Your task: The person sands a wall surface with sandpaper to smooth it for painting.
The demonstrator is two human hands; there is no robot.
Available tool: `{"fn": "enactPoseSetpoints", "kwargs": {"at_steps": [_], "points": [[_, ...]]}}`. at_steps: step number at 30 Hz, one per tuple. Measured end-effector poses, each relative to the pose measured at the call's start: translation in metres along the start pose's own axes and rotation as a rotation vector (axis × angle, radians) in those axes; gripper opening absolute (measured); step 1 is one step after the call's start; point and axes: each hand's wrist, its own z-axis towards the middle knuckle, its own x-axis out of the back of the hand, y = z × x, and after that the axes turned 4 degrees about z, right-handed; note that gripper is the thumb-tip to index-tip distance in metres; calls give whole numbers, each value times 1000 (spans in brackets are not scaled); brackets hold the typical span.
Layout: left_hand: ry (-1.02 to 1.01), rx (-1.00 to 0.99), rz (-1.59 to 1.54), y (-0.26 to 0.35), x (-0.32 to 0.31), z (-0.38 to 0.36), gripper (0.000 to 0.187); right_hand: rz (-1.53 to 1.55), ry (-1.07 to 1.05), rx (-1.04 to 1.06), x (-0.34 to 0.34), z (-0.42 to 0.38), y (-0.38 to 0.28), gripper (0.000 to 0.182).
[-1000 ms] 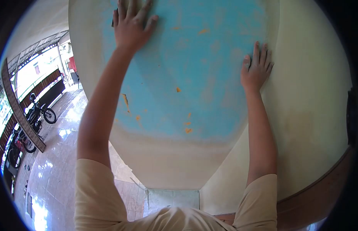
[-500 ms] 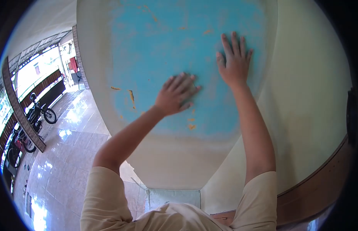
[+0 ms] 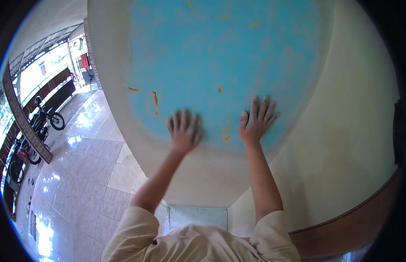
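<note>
Standing left of the blue patch (image 3: 203, 43), well apart from it, is a motorcycle (image 3: 40, 117). Over the patch's lower left part is the left hand (image 3: 183, 136), fingers spread, slightly blurred; how hard it presses, I cannot tell. The patch is on the wall (image 3: 198, 174) before the person; it seems stiff, fixed and rather smooth, without edge to grip, so flat palms suit it. Its orange marks (image 3: 226, 138) may be fragile. At its lower right is the right hand (image 3: 254, 131), fingers spread.
</note>
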Motion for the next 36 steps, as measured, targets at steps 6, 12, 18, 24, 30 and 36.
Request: {"fn": "enactPoseSetpoints", "kwargs": {"at_steps": [6,12,18,24,30,36], "points": [[-65,75,-96,15,-4,-33,71,3,50,7,-10,-27,-2,54],[93,130,-83,21,74,171,74,0,40,-23,-12,-44,1,53],[-129,66,-100,81,-13,4,78,-1,30,16,-19,-111,25,55],[-134,44,-224,94,16,60,82,-8,11,26,-19,-136,33,56],[76,68,-39,79,58,189,83,25,23,31,-21,-137,33,55],[-153,22,-85,125,-25,-6,86,23,17,55,-20,-143,35,53]]}}
